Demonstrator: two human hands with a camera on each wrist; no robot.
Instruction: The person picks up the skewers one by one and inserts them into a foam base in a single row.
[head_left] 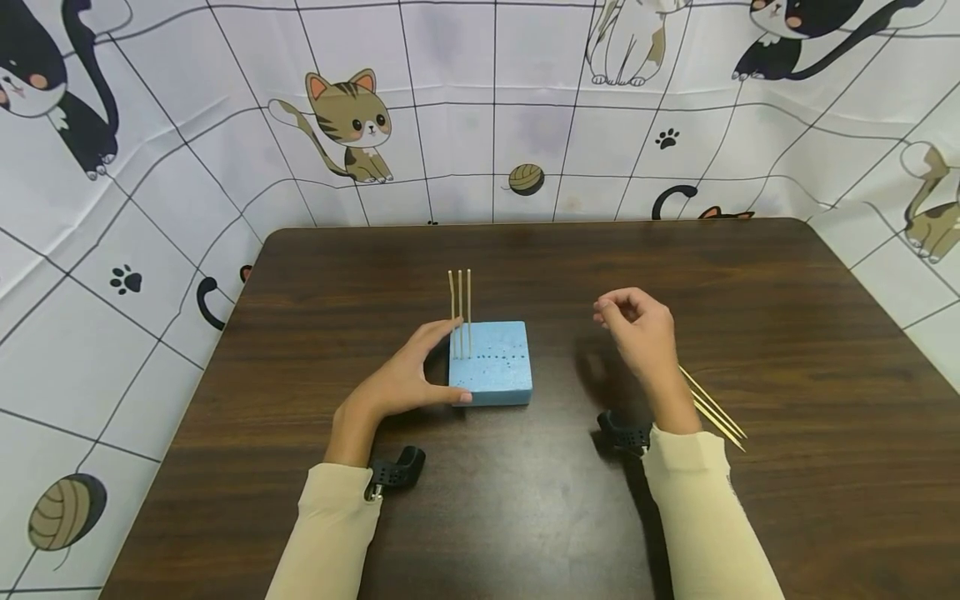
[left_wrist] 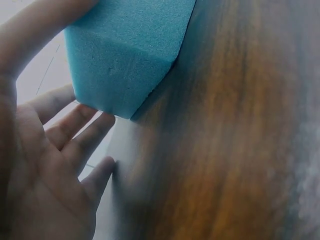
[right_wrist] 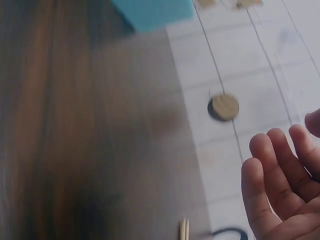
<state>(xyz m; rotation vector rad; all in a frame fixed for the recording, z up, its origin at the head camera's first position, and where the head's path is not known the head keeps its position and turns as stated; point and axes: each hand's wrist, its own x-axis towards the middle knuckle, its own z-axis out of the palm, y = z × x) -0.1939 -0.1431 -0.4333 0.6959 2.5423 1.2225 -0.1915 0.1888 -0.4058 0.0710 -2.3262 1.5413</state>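
Head view: the left hand (head_left: 397, 379) grips the blue block (head_left: 497, 340), thumb near, fingers far, close beside three standing sticks (head_left: 469, 296); a finger slip could knock them askew. Farther right, the right hand (head_left: 641, 333) curls loosely, apparently holding nothing; its forearm, shifting right, could scatter the loose sticks (head_left: 714, 403).

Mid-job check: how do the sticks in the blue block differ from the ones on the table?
The standing sticks are upright in the blue block; the loose sticks lie on the table. The standing sticks are by the left hand; the loose sticks are by the right wrist. Both sets are thin and yellowish.
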